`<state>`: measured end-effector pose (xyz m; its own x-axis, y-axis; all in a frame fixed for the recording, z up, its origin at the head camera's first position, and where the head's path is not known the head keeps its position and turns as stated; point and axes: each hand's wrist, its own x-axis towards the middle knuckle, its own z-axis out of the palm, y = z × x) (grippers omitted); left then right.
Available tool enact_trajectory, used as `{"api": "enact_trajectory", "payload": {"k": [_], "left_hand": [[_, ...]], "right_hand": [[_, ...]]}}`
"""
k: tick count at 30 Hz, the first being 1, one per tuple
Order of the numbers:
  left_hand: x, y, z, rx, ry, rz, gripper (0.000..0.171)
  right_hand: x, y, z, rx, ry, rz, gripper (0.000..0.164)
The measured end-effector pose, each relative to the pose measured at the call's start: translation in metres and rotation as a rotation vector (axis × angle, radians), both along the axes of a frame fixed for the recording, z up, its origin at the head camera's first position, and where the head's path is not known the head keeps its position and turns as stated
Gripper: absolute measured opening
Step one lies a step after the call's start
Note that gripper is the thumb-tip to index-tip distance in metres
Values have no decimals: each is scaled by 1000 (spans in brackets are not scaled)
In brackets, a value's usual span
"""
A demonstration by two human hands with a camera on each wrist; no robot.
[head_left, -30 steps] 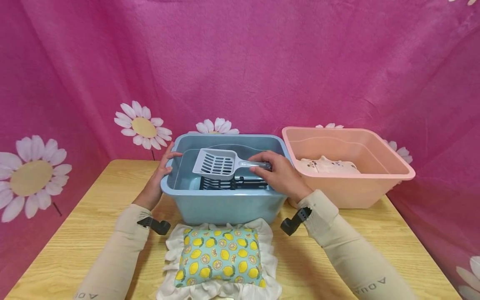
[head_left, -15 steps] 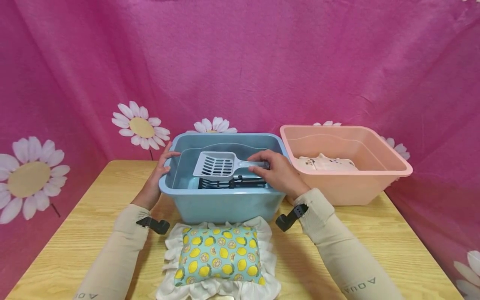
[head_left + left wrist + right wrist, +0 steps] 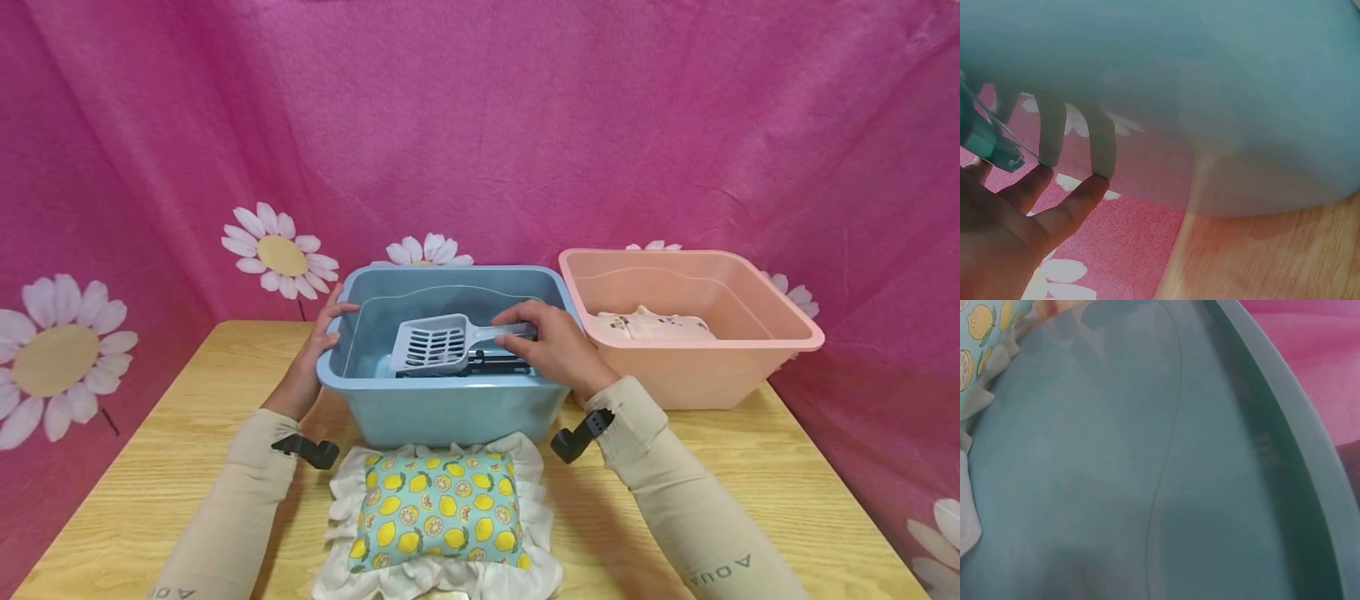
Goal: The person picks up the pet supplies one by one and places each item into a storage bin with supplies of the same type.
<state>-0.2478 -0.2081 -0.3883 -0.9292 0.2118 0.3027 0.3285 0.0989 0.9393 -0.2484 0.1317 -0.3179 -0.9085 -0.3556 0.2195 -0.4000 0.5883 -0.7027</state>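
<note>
My right hand [image 3: 551, 346] pinches the handle of a pale grey slotted litter scoop [image 3: 435, 343], holding it low inside a blue plastic tub [image 3: 457, 412]. Beneath the scoop lie black slotted utensils [image 3: 498, 363], partly covered. At the tub's left end my left hand [image 3: 311, 358] grips the rim, some fingers over the top. The left wrist view shows other fingertips [image 3: 1099, 184] against the outer wall. The right wrist view is filled by the tub's outer side [image 3: 1116, 456]; the right hand is out of that picture.
A pink plastic tub [image 3: 697, 375] with a printed cream cloth item [image 3: 652, 325] inside stands close to the blue tub's right. In front lies a lemon-print pillow [image 3: 442, 512] with white ruffles. Behind the wooden table [image 3: 172, 467] hangs a pink flowered curtain [image 3: 465, 150].
The litter scoop has sunk deeper into the blue tub, its head now covering more of the black utensils. The left hand stays at the rim. The view has shifted slightly.
</note>
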Motion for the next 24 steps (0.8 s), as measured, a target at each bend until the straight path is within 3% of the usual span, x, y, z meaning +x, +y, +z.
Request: {"api": "enact_trajectory", "payload": {"k": [8, 14, 24], "left_hand": [[-2, 0, 2, 46, -2, -18, 45], [2, -1, -2, 22, -8, -10, 47], [0, -2, -2, 7, -7, 0, 51]], "right_hand": [[1, -1, -1, 35, 49, 48, 22], [1, -1, -5, 52, 67, 125, 27], [1, -2, -1, 86, 50, 116, 31]]}}
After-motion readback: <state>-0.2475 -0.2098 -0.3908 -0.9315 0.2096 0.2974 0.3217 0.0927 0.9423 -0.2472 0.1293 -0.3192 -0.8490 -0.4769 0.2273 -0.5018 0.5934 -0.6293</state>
